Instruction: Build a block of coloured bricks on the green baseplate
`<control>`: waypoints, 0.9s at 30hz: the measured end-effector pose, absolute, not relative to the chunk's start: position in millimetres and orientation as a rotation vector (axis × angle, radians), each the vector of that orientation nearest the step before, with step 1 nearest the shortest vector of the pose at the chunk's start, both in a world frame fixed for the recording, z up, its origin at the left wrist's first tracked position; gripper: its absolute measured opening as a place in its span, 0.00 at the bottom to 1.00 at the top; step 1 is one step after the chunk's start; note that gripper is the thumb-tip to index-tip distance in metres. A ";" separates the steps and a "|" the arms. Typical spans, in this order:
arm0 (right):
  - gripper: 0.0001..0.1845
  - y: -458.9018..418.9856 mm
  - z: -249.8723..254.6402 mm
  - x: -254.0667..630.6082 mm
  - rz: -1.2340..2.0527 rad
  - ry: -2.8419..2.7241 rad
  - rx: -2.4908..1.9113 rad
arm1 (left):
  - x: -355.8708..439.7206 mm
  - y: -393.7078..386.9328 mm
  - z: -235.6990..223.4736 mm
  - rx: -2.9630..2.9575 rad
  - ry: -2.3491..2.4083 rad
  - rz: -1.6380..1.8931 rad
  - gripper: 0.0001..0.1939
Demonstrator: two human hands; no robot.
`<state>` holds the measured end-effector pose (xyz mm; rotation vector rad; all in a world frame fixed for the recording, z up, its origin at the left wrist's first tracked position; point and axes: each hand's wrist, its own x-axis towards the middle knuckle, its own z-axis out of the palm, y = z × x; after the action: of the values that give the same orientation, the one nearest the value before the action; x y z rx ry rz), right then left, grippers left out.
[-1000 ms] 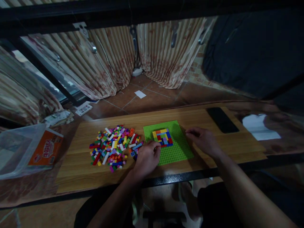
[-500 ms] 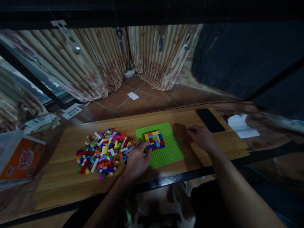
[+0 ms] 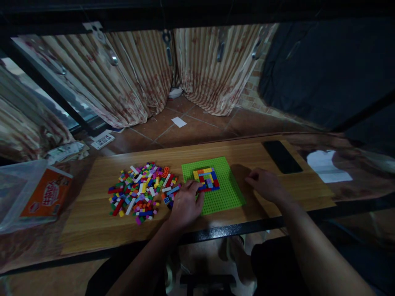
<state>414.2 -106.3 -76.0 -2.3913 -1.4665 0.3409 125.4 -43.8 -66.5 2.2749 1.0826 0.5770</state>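
A flat, multicoloured build of toy bricks [image 3: 207, 179] sits on a green studded baseplate [image 3: 224, 201]. My left hand [image 3: 187, 201] lies over the plate's left side, its fingertips at the build's lower left corner and its thumb spread apart from them. No brick shows in it. My right hand [image 3: 263, 183] hovers right of the plate, over the wooden board, with thumb and fingers pinched together. Whatever may be between those fingertips is hidden. To the left of my left hand spreads a heap of loose bricks [image 3: 142, 191] in many colours.
A black phone-like slab [image 3: 282, 156] lies at the board's right, with white paper [image 3: 328, 165] beyond it. A clear plastic box with an orange label [image 3: 46, 195] stands at the far left. The dark front edge [image 3: 216, 233] of the table runs near my lap.
The camera view has shifted, so the scene sits slightly farther right. A magenta piece visible under my right hand earlier no longer shows. My left hand stays at the build's corner.
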 end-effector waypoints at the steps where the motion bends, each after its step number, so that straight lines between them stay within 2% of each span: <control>1: 0.06 -103.8 -73.6 407.7 0.374 -1.464 -2.330 | 125.4 -44.1 -67.0 2.274 1.075 0.574 0.10; 7: 0.11 -92.9 -60.6 361.0 0.851 -1.287 -1.834 | 125.5 -45.5 -67.3 2.287 1.051 0.574 0.09; 10: 0.12 -91.2 -58.8 339.0 0.982 -1.198 -1.691 | 126.1 -46.4 -68.5 2.310 1.044 0.560 0.10; 18: 0.06 -96.2 -64.1 318.2 0.859 -1.246 -1.779 | 127.4 -49.7 -70.1 2.316 1.035 0.539 0.11; 27: 0.06 -97.4 -66.9 295.9 0.598 -1.341 -1.942 | 128.9 -52.9 -71.0 2.350 1.011 0.452 0.16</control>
<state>295.9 -97.4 -66.9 -1.9423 -1.3407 0.5977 128.9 -52.9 -71.0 2.3502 1.0115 0.4522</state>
